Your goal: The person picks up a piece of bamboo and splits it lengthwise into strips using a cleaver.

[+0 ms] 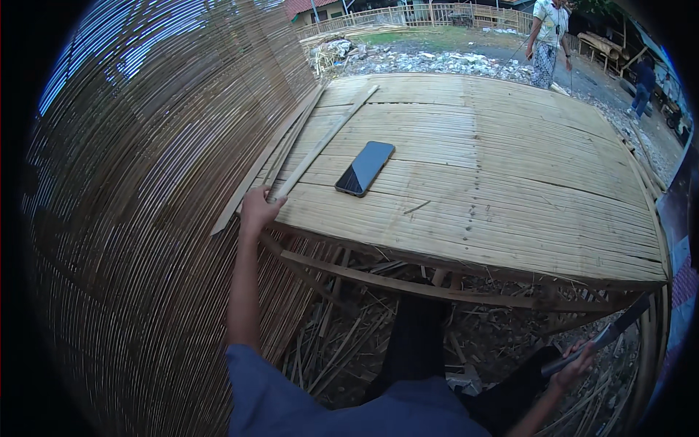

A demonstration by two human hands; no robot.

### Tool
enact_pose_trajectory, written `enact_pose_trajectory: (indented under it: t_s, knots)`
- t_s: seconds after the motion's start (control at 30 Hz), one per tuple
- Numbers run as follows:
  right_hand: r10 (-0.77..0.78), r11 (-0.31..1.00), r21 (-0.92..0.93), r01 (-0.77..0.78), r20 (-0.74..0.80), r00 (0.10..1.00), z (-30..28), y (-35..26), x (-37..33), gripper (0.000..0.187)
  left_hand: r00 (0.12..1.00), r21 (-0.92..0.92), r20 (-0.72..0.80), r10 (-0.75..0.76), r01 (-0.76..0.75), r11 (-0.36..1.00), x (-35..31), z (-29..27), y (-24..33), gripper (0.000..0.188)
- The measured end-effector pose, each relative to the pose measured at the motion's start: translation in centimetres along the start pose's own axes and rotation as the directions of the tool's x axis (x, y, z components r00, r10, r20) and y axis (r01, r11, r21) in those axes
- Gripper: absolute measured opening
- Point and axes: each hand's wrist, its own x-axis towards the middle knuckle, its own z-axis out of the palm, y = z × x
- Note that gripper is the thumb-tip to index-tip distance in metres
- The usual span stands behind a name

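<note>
Standing leftmost is a screen; your left hand is closed on the near end of a strip lying on the table. Next comes a phone (dark and glossy). Lower right, your right hand grips a knife, blade slanting up and right.

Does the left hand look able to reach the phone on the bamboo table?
Probably yes: nothing seems to block the way from the left hand across the tabletop to the phone, though the hand may first need to release the bamboo strip.
</note>
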Motion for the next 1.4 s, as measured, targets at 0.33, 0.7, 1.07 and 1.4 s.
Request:
enact_pose_trajectory:
  t_s: [0.33,0.7,1.07,1.4]
  knots:
    - [0.018,1.0,0.001,-0.018,0.049,0.999,1.1,-0.2,-1.5,0.033,0.952,0.208,-0.068,0.298,-0.278,0.938,4.9,5.4,3.3,0.043]
    - [0.046,0.994,-0.103,-0.029,0.168,0.985,1.4,0.2,-2.7,0.027,0.96,-0.411,0.251,0.125,-0.011,0.911,0.7,1.4,6.5,0.016]
    - [-0.175,0.983,0.011,0.184,0.358,0.917,5.8,-4.3,-5.0,0.048,0.712,-0.948,0.217,0.668,0.318,-0.031,-21.2,3.7,21.9,0.03]
    - [-0.223,0.614,-0.502,0.608,0.629,0.745,3.2,-10.0,-3.4,0.051,0.009,-0.585,0.53,0.848,0.728,0.358,-33.5,11.7,29.5,0.035]
